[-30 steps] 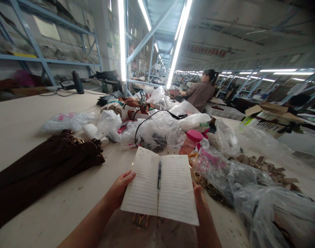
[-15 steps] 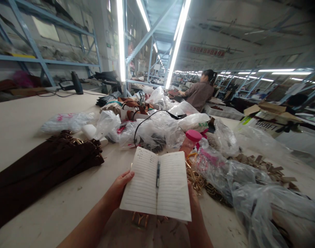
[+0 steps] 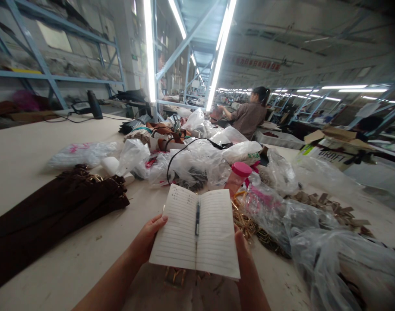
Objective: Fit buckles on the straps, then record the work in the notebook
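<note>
Drifting slightly left in the head view since the last frame, the open notebook (image 3: 194, 231) is held up over the table (image 3: 48, 144) in both hands. The left hand (image 3: 147, 239) grips its outer edge, thumb curled over the page side, while the right hand (image 3: 241, 255) clasps the other edge from beneath, with little showing past the paper. A pen (image 3: 197, 218) lies in the gutter, and handwriting marks the top of the left page. Left of the notebook lies a bundle of dark brown straps (image 3: 55, 203); right of it, brass fittings (image 3: 245, 226) spill beside clear plastic bags (image 3: 327, 259). Ahead of the notebook stands a pink-lidded bottle (image 3: 238, 177), and farther ahead, past more heaped bags, a co-worker (image 3: 249, 116) in a brown shirt faces away, one arm reaching forward
</note>
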A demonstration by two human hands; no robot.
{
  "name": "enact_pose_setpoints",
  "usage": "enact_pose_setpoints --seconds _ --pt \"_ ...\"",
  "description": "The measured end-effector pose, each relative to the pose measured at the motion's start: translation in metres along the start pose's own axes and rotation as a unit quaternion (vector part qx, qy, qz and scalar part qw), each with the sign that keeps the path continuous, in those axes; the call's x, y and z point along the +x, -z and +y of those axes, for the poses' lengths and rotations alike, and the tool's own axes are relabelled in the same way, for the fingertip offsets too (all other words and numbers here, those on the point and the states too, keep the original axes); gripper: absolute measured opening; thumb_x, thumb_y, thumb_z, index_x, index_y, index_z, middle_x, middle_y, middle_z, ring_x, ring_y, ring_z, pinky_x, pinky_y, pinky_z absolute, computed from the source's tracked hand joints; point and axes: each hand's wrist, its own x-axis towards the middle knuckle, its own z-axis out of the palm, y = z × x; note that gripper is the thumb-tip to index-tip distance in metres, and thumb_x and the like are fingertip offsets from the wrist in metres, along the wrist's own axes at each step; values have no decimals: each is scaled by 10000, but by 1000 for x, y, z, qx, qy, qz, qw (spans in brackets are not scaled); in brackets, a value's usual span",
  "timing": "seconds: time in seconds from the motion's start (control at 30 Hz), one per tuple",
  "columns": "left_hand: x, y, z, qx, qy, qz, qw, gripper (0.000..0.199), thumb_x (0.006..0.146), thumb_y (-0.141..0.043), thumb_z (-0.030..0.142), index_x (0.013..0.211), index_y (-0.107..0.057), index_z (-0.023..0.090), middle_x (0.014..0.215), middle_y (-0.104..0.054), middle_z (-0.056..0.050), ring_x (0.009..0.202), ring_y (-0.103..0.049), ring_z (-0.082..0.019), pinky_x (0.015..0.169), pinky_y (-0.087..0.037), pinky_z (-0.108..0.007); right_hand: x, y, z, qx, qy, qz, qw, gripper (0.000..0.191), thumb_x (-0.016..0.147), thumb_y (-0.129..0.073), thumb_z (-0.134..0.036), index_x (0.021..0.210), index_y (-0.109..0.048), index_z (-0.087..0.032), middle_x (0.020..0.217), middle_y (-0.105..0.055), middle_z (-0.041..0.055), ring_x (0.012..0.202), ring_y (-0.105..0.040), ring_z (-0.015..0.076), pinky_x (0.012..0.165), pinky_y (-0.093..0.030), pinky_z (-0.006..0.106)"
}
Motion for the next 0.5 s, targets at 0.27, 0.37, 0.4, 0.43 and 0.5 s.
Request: enact_pose_setpoints --seconds 0.27,0.37,0.4,0.43,0.5 --pt "0 0 0 -3 -2 -2 1000 422 732 -675 311 1081 -592 87 807 -706 -123 665 -664 -255 601 -533 -343 -7 -12 -1 24 -6 -8 1000 528 688 -574 -638 1045 -589 -249 977 -679 67 891 -619 273 727 -508 394" --pt "-1 -1 0 0 -2 -1 1000 432 736 -672 316 1096 -586 92 818 -706 -125 668 -665 -258 591 -532 -339 -6 -9 1 31 -7 -15 999 541 697 -547 -653 1067 -577 -261 991 -674 62 904 -613 274 734 -503 396" --pt "-1 -1 0 1 -2 -2 1000 431 738 -669 318 1097 -586 94 826 -707 -125 670 -666 -258 589 -532 -339 -5 -8 1 31 -8 -15 999 545 697 -546 -654 1076 -573 -263 986 -675 61 899 -615 273 731 -503 395" --pt "-1 -1 0 1 -2 -2 1000 427 740 -667 318 1096 -588 94 833 -706 -126 673 -667 -259 590 -532 -338 -5 -7 2 31 -10 -14 999 547 696 -547 -653 1078 -570 -263 980 -677 60 893 -617 272 729 -503 395" --pt "-1 -1 1 0 -2 0 1000 423 738 -669 313 1089 -592 91 839 -707 -127 681 -668 -259 592 -531 -333 -4 -6 4 29 -15 -15 999 553 688 -555 -655 1074 -570 -260 969 -678 62 891 -618 277 727 -504 398"
